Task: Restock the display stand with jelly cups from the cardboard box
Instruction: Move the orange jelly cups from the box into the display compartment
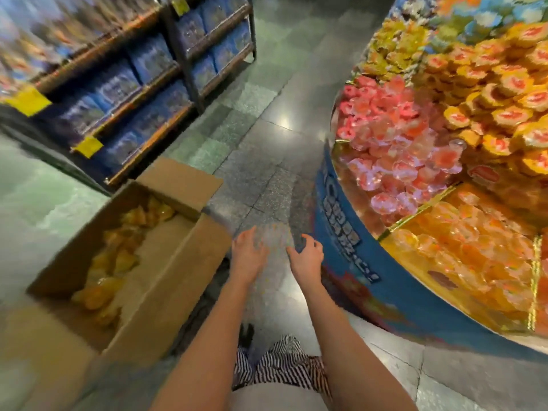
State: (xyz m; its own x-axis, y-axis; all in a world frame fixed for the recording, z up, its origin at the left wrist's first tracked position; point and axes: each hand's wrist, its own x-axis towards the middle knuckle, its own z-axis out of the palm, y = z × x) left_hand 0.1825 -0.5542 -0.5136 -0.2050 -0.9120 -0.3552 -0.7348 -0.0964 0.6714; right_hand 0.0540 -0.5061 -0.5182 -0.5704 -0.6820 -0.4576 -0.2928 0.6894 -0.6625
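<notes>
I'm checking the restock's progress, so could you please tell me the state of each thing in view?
cardboard box: open, flaps up, partly filled with yellow jelly cups.
display stand: compartments heaped with cups.
left hand: open, empty.
right hand: fingers loosely curled, empty.
shelves: stocked with blue packs.
</notes>
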